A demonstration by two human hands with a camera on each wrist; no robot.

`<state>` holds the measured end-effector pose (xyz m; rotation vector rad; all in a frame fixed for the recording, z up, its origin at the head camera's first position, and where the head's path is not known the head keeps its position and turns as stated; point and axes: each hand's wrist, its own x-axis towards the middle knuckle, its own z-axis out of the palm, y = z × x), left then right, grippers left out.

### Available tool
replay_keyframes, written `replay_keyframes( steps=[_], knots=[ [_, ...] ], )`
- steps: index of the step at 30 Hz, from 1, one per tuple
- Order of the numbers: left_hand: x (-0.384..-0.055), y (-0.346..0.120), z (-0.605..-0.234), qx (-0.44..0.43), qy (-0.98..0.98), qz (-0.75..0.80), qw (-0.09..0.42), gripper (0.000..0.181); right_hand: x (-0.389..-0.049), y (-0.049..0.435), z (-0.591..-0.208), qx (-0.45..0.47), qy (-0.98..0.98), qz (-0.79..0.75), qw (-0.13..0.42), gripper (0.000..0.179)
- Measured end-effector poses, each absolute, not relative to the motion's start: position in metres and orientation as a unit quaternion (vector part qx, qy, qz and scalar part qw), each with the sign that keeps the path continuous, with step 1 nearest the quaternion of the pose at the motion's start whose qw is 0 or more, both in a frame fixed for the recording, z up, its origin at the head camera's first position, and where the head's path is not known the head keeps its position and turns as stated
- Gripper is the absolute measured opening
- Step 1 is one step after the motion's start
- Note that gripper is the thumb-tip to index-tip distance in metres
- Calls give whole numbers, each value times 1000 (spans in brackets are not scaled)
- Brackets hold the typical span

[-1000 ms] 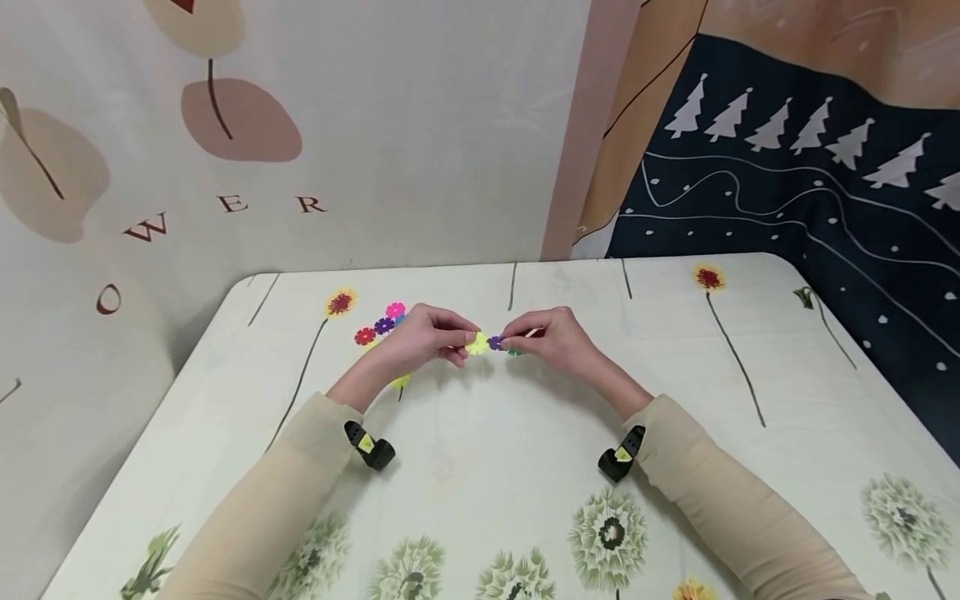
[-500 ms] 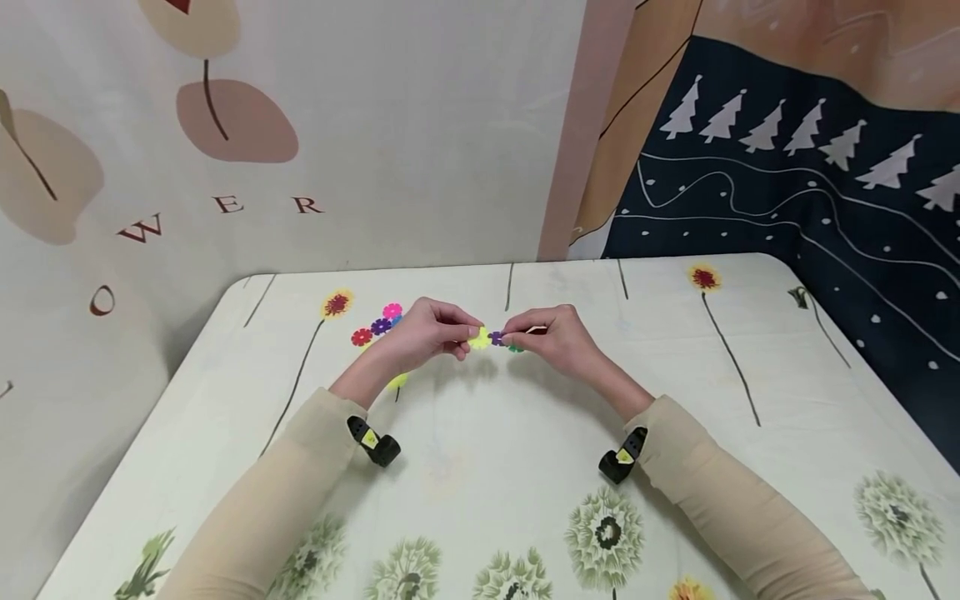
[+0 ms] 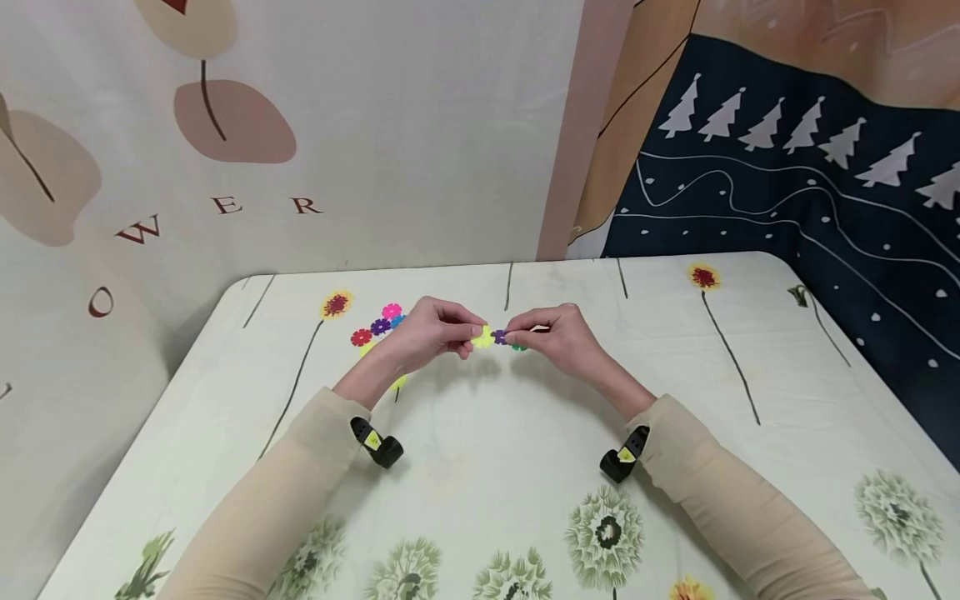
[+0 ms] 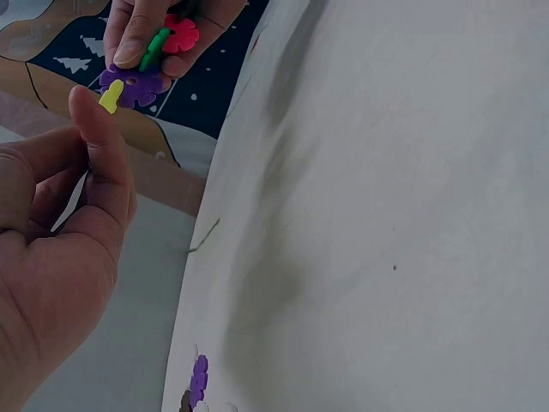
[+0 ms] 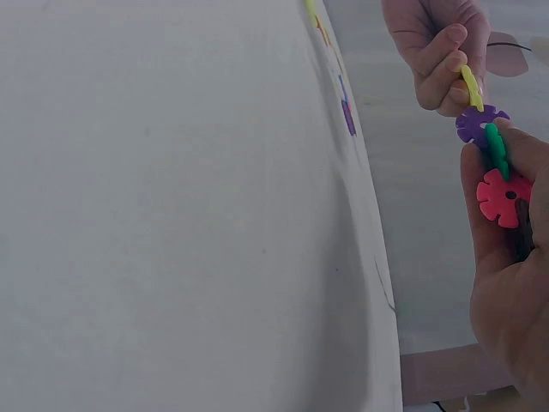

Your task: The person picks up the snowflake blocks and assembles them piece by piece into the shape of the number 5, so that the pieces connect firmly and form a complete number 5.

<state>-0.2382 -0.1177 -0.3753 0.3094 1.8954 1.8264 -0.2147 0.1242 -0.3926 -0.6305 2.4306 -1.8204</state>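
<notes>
Both hands meet over the far middle of the table, joined by a short chain of flower-shaped plastic discs. My left hand (image 3: 435,329) pinches a yellow disc (image 5: 471,87) between thumb and fingertips. That disc is edge-on to a purple disc (image 4: 137,87) and meets its notched rim. My right hand (image 3: 555,337) pinches the chain at the purple disc and a green disc (image 5: 496,148). A pinkish-red disc (image 5: 500,199) is linked behind the green one, under the palm. Beyond it a dark piece shows, partly hidden by the right hand.
Several loose discs lie left of the left hand, among them a red disc (image 3: 362,337) and a pink disc (image 3: 392,310); the forearm hides part of them. The white tablecloth (image 3: 495,442) has printed flowers. A patterned curtain hangs behind the table's far edge.
Both hands have shifted slightly right and a little up, still holding the discs. The yellow disc sits a touch closer to the purple one. The loose discs have stayed put.
</notes>
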Motion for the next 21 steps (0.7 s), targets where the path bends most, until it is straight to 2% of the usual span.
replay_keyframes(
  steps=[21],
  knots=[
    [-233,-112,-378,99,694,675,232,22,-216,125,-394,-218,787,-577,-16,10]
  ],
)
